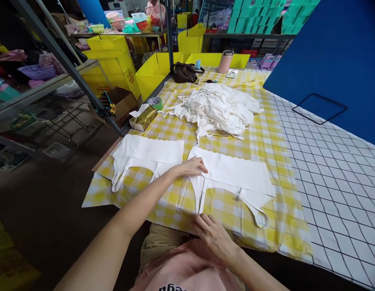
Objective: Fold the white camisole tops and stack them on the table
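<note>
Left hand (193, 166) lies palm down, fingers loosely flat, on the left edge of a white cloth bag (232, 171) spread flat on the counter (266, 133); it presses, grips nothing; right hand (213, 234) sits at the near counter edge, fingers slightly curled, fingertips touching the yellow checked cloth (223, 208) just below the bag's hanging strap (202, 198); cannot tell if it pinches the strap end; bag is in the middle of the near counter, straps pointing toward the person, one loop (260, 216) lying to the right; second white bag (147, 153) flat just beside it on the left, apart from both hands; pile of white bags (217, 107) heaped farther back, centre counter; gold tissue pack (144, 118) and green tape roll (155, 102) near the left edge; brown handbag (185, 73), pink tumbler (225, 61) and phone (232, 73) at the far end; yellow boxes (153, 70) beyond; white grid sheet (335, 169) covers the counter's right side; blue board (333, 60) at far right
</note>
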{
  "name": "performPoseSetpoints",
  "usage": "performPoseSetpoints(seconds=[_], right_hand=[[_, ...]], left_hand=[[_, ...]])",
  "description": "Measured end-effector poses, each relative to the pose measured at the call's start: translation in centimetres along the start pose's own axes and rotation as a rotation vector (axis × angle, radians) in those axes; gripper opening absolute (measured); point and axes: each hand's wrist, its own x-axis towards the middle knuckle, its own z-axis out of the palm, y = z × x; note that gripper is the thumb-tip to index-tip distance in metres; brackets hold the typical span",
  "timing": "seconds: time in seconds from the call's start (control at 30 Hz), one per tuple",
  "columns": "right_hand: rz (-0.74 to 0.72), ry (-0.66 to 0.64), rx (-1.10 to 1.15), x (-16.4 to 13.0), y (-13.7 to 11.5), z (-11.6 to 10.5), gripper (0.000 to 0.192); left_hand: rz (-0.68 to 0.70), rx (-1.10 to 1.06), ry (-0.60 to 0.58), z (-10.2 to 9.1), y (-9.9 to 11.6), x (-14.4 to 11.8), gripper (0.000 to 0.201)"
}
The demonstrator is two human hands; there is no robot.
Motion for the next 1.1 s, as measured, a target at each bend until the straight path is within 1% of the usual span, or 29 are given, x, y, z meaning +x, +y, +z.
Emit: performPoseSetpoints(seconds=[0.07, 0.13, 0.17, 0.2, 0.23, 0.3, 0.33, 0.37, 0.4, 0.47, 0.53, 0.6, 0.67, 0.77, 0.83, 0.9, 0.97, 1.03, 1.1], right_hand=[[-0.051, -0.001, 0.012, -0.2, -0.3, -0.1, 0.021], [-0.109, 0.049, 0.035, -0.6, 0.5, -0.6, 0.030], [-0.088, 0.103, 0.037, -0.9, 1.6, -1.0, 0.033], [-0.008, 0.171, 0.030, -1.2, 3.1, -1.5, 0.034], [0.122, 0.249, 0.008, -1.5, 5.0, -2.2, 0.034], [0.569, 0.311, -0.026, -2.0, 9.7, -3.9, 0.028], [0.793, 0.286, -0.064, -2.2, 12.2, -4.8, 0.024], [1.000, 0.220, -0.124, -2.3, 14.6, -5.7, 0.023], [1.168, 0.149, -0.159, -2.4, 16.7, -6.6, 0.023], [1.395, 0.000, -0.122, -2.5, 19.9, -7.9, 0.025], [1.511, -0.083, 0.010, -2.5, 21.6, -8.5, 0.025], [1.528, -0.077, 0.140, -2.4, 22.2, -8.4, 0.018], [1.498, -0.025, 0.203, -2.3, 22.2, -8.1, 0.012], [1.489, 0.049, 0.256, -2.5, 22.0, -8.0, 0.012], [1.484, 0.102, 0.327, -2.6, 21.9, -8.5, 0.012], [1.440, 0.136, 0.504, -2.7, 22.0, -9.8, 0.015], [1.377, 0.175, 0.737, -2.5, 21.9, -11.9, 0.018], [1.307, 0.301, 0.906, -2.2, 21.5, -14.6, 0.022], [1.237, 0.492, 0.887, -2.1, 20.7, -17.2, 0.025]], left_hand=[[0.010, 0.015, -0.005, -0.1, 0.1, 0.0, 0.033], [0.020, 0.011, 0.002, -0.4, 0.0, 0.2, 0.028], [0.011, 0.004, 0.032, -0.5, -0.2, 0.4, 0.027], [-0.019, 0.002, 0.093, -0.7, -0.3, 0.6, 0.026], [-0.070, 0.012, 0.185, -0.8, -0.4, 0.9, 0.026], [-0.218, 0.077, 0.400, -1.1, -0.6, 1.6, 0.026], [-0.298, 0.121, 0.482, -1.2, -0.7, 2.0, 0.026], [-0.373, 0.162, 0.530, -1.3, -0.7, 2.4, 0.028], [-0.444, 0.191, 0.548, -1.4, -0.8, 2.8, 0.031], [-0.563, 0.198, 0.533, -1.5, -0.7, 3.5, 0.039], [-0.629, 0.157, 0.506, -1.6, -0.8, 4.0, 0.037], [-0.632, 0.113, 0.488, -1.9, -1.1, 4.4, 0.027], [-0.604, 0.083, 0.475, -2.1, -1.5, 4.6, 0.017], [-0.554, 0.018, 0.482, -2.3, -2.0, 4.6, 0.009], [-0.501, -0.044, 0.497, -2.4, -2.1, 4.4, 0.005], [-0.444, -0.102, 0.523, -2.9, -1.9, 4.2, 0.005], [-0.341, -0.208, 0.595, -4.0, -1.3, 4.0, 0.009], [-0.168, -0.366, 0.695, -5.8, -0.1, 3.4, 0.014], [0.019, -0.493, 0.766, -7.6, 1.5, 2.2, 0.021]])
